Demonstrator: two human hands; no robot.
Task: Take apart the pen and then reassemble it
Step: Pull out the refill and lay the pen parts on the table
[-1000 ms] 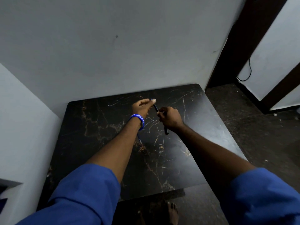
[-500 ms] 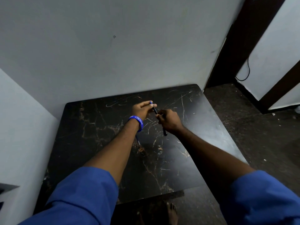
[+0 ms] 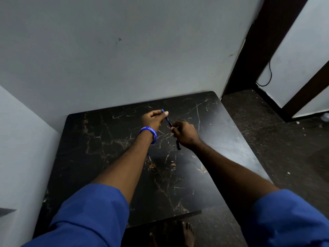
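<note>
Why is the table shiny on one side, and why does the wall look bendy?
In the head view, light glares off the dark table at its right; the wide-angle lens bends the wall edges; the room is dim, so the pen shows faintly.

The counter (image 3: 114, 157) is a black slab veined in gold and white, like dark marble, scratched pale near its far edge. It sits in a corner, touching the walls at the back and left. One small thin thing (image 3: 149, 157) lies on it (too small to identify).
</note>
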